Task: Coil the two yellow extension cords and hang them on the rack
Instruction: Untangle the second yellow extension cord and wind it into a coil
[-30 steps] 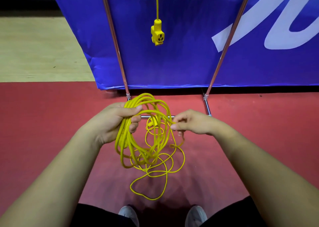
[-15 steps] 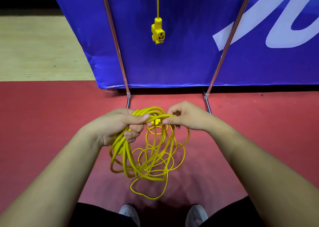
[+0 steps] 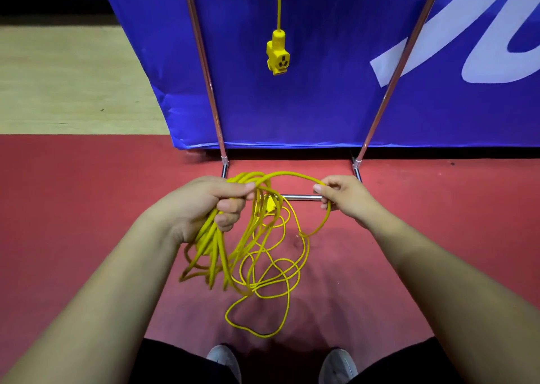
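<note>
Coils of yellow cord (image 3: pixel 216 244) hang clenched in left hand (image 3: pixel 204 204); right hand (image 3: pixel 344 196) grip pinches 1 loop.

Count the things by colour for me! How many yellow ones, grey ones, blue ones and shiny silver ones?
Yellow cords: 2, the loose cord and the hanging cord
Grey shoes: 2, the left shoe and the right shoe
Blue banner: 1
Silver metal rack: 1
Total: 6
</note>
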